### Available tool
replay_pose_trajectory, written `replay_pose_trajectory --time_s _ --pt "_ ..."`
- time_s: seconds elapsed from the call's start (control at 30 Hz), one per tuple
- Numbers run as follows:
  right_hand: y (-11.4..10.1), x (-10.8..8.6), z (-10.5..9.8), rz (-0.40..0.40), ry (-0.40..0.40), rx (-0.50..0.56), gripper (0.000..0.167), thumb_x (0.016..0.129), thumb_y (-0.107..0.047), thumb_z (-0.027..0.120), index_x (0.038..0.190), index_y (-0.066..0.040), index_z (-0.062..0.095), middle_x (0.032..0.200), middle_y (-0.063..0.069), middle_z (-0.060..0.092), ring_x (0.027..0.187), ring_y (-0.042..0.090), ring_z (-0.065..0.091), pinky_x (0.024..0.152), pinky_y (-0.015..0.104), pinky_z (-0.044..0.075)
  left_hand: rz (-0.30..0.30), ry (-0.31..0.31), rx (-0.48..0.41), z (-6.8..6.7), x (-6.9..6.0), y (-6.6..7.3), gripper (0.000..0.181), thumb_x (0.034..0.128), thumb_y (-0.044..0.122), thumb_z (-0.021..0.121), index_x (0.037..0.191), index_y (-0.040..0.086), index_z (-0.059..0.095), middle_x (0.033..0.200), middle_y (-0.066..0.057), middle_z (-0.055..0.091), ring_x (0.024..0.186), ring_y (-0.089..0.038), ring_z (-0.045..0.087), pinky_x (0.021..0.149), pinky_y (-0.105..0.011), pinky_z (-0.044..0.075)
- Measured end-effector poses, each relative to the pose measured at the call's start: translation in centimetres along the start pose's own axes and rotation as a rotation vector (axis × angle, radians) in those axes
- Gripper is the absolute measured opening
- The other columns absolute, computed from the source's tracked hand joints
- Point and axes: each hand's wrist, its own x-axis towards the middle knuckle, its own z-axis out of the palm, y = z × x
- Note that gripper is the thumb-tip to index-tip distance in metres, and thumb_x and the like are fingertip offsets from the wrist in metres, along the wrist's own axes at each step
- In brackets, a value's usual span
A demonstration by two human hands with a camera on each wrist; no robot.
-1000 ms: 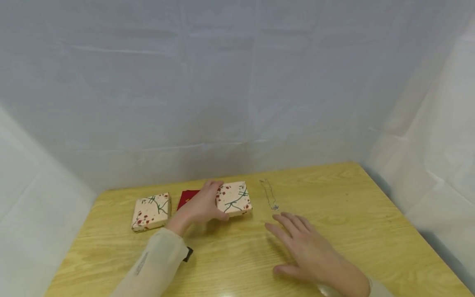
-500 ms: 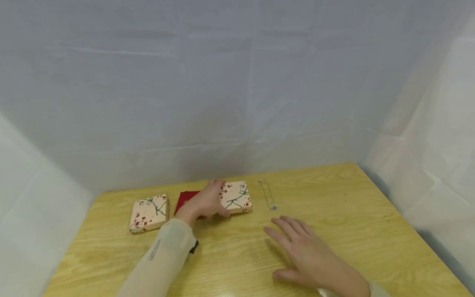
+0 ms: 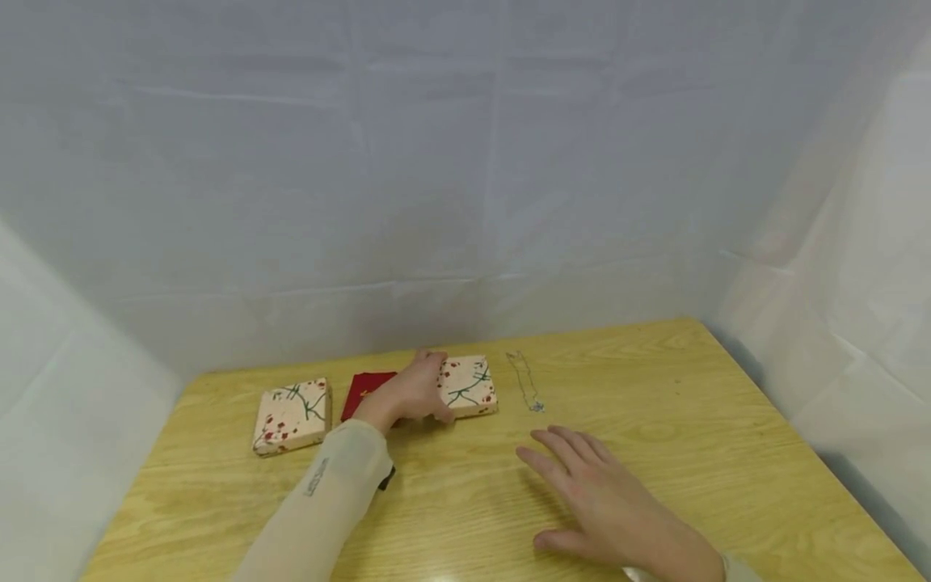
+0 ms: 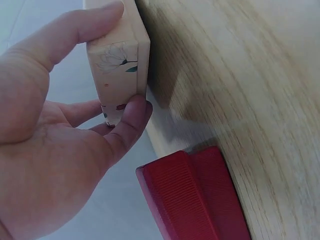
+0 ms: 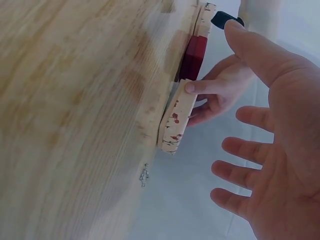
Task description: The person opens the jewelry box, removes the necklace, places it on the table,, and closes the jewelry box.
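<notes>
My left hand (image 3: 416, 391) grips a flat cream box (image 3: 469, 386) printed with red blossoms and green branches. In the left wrist view the thumb lies along one edge of that box (image 4: 117, 65), with fingers curled at the opposite side. Just left of it, partly behind the hand, is a dark red box (image 3: 364, 394) with a small gold mark. A thin silver necklace (image 3: 527, 384) lies stretched out to the right of the cream box, its pendant toward me. My right hand (image 3: 600, 497) hovers palm down nearer me, fingers spread, holding nothing.
A second cream box (image 3: 292, 415) with the same blossom print sits on the left of the wooden table (image 3: 691, 436). White sheeting (image 3: 436, 162) hangs behind the table and along both sides.
My left hand has shifted slightly right with the cream box, which now looks lower, close to the table. More of the red box shows. The right hand has barely moved.
</notes>
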Motion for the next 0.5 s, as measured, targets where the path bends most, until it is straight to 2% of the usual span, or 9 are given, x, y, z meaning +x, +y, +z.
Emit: replay_pose_trajectory --time_s 0.5 --pt "-0.14 -0.21 -0.02 0.017 -0.036 0.023 0.103 0.085 -0.073 0.076 0.165 -0.021 0.037 0.165 0.011 0.038 0.149 0.037 0.039 0.117 0.059 0.038 0.031 0.013 0.008 0.57 0.24 -0.13 0.115 0.0765 0.02 0.097 0.164 -0.005 0.027 0.16 -0.026 0.032 0.132 -0.034 0.049 0.115 -0.049 0.043"
